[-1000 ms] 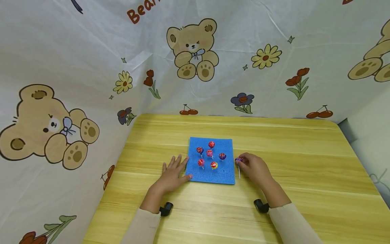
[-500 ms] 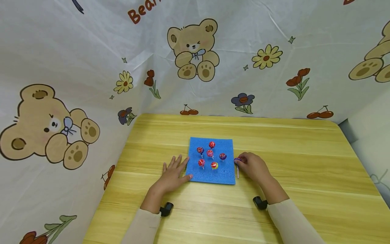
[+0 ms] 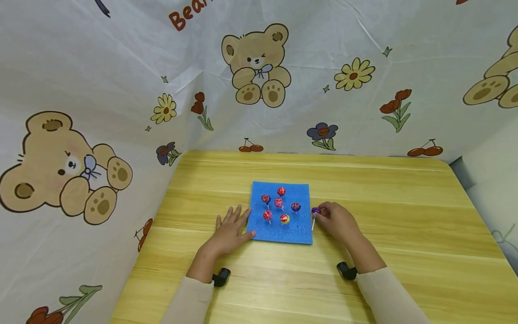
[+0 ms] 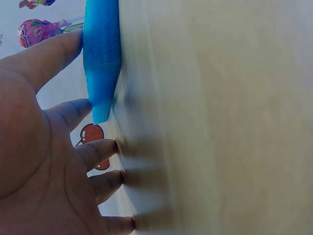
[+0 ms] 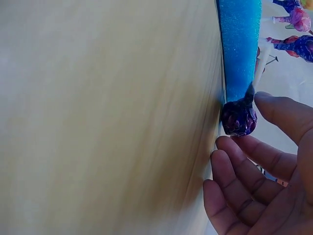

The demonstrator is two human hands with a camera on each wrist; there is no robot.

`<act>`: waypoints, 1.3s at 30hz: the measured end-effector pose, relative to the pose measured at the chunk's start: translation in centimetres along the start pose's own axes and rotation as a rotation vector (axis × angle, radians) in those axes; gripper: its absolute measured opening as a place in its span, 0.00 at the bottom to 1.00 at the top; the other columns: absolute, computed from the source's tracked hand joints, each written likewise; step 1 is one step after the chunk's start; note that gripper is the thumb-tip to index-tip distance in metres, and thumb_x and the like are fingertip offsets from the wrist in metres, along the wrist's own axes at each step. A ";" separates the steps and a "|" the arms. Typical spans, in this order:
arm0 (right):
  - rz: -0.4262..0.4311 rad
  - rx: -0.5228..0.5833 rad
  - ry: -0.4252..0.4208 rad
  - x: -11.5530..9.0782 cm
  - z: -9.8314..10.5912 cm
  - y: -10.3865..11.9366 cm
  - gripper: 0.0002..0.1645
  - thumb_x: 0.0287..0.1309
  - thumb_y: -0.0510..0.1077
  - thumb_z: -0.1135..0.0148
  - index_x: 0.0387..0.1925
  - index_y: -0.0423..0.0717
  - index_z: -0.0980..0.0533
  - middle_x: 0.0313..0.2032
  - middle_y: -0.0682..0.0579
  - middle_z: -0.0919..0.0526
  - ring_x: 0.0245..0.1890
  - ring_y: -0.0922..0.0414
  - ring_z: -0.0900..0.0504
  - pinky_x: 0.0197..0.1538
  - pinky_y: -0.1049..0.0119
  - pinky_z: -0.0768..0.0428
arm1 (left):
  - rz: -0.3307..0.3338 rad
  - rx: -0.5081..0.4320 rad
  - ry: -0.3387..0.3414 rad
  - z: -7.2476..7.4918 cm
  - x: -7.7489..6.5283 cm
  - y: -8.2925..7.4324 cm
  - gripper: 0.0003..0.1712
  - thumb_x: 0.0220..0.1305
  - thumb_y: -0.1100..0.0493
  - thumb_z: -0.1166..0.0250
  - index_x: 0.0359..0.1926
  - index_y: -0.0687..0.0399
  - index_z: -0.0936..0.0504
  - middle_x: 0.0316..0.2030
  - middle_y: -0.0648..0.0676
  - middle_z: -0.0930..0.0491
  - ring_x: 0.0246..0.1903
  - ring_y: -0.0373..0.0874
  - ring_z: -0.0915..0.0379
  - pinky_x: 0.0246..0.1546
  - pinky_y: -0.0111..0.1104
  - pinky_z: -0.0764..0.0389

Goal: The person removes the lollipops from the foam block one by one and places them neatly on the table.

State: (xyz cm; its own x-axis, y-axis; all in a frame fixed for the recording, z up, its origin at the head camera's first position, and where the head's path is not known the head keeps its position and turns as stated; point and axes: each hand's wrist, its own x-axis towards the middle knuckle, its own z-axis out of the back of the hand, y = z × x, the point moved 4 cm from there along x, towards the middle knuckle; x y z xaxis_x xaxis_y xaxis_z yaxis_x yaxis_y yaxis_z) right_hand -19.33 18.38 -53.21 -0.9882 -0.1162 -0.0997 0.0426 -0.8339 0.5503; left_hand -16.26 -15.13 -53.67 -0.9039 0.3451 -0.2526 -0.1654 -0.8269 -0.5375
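A blue foam pad lies on the table, with several wrapped lollipops standing in it, among them a yellow-and-red one near its front. Fingers spread, my left hand holds the pad's left side: in the left wrist view the thumb and index finger touch the foam, and the other fingertips rest on the tabletop. Just beside the pad's right edge, my right hand pinches a purple-wrapped lollipop by its wrapped head. Its white stick slants down toward me along that edge.
The wood-grain table extends on both sides of the pad. Behind it and at the left hangs a white cloth printed with bears and flowers. A black wrist camera sits on the left wrist, another black camera on the right.
The lower end of the held lollipop's stick has swung left toward the pad, and more of its head shows. The left hand and the pad stay in place.
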 end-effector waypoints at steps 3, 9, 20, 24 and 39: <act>0.012 0.009 0.003 -0.1 0.1 -0.1 0.24 0.66 0.50 0.35 0.54 0.36 0.21 0.39 0.44 0.16 0.39 0.50 0.19 0.46 0.49 0.18 | 0.005 0.002 0.001 0.0 0.1 0.0 0.45 0.71 0.36 0.42 0.81 0.38 0.50 0.82 0.57 0.58 0.81 0.61 0.72 0.73 0.69 0.71; 0.040 0.024 0.014 -0.3 0.1 -0.1 0.24 0.64 0.46 0.33 0.56 0.35 0.22 0.41 0.43 0.16 0.40 0.49 0.18 0.47 0.48 0.18 | 0.010 0.000 0.007 -0.1 0.1 0.0 0.45 0.71 0.35 0.42 0.81 0.37 0.50 0.82 0.57 0.59 0.81 0.60 0.72 0.73 0.69 0.71; 0.052 0.037 0.026 -0.4 0.0 -0.2 0.27 0.64 0.44 0.33 0.60 0.34 0.25 0.44 0.41 0.15 0.43 0.47 0.17 0.49 0.47 0.18 | 0.007 -0.002 0.004 0.0 0.2 0.0 0.45 0.71 0.35 0.43 0.81 0.37 0.51 0.82 0.56 0.59 0.81 0.60 0.73 0.74 0.68 0.72; 0.050 0.044 0.019 -0.6 0.2 -0.2 0.27 0.64 0.45 0.33 0.60 0.35 0.24 0.45 0.40 0.16 0.45 0.46 0.17 0.51 0.45 0.18 | 0.001 -0.003 0.000 0.0 0.3 0.1 0.45 0.71 0.36 0.42 0.81 0.38 0.50 0.82 0.56 0.59 0.81 0.60 0.73 0.73 0.69 0.72; 0.064 0.217 -0.281 -2.2 1.7 0.1 0.21 0.68 0.44 0.36 0.60 0.40 0.22 0.49 0.44 0.17 0.45 0.49 0.17 0.47 0.57 0.17 | 0.010 0.001 0.009 -0.2 0.2 0.1 0.45 0.71 0.34 0.43 0.81 0.36 0.51 0.82 0.55 0.59 0.81 0.59 0.73 0.74 0.68 0.72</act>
State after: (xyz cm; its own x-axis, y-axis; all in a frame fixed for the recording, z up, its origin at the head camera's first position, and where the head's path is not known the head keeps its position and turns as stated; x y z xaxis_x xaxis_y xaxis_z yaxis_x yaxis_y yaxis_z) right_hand -17.39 19.45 -51.48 -0.9877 0.0141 0.1559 0.1029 -0.6920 0.7145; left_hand -16.38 -15.04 -53.89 -0.9019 0.3408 -0.2653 -0.1570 -0.8309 -0.5338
